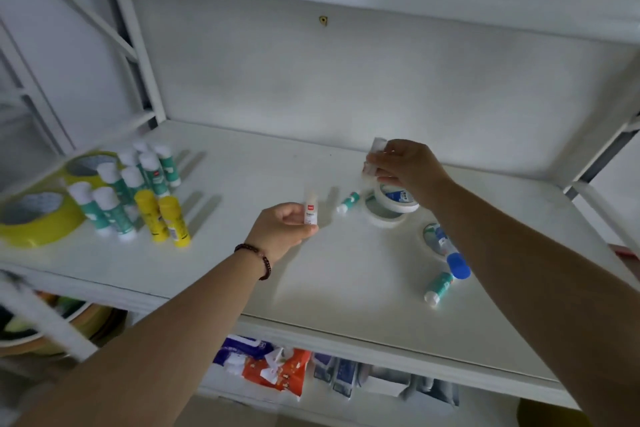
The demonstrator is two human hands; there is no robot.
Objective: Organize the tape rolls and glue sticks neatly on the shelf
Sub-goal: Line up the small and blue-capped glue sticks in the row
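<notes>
glossy white shelf (263,170), shiny yellow tape (41,218)

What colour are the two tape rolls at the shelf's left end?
Yellow tape rolls, with pale inner cores; head view.

A small brass-coloured fitting (323,20) sat on the white back panel (346,80) toward twelve o'clock. At nine to ten o'clock, white diagonal braces (114,35) crossed the side of the frame. Below the front edge, at about six o'clock, lay a crumpled orange packet (277,373) with a blue-and-white packet (242,350) touching its left side. Just to the right of these, toward five o'clock, hung several grey-blue packets (341,376), too blurred to read. At eight o'clock, round bowls (83,322) were stacked, their contents unclear. A yellow object (550,414) showed partly at five o'clock.
</notes>
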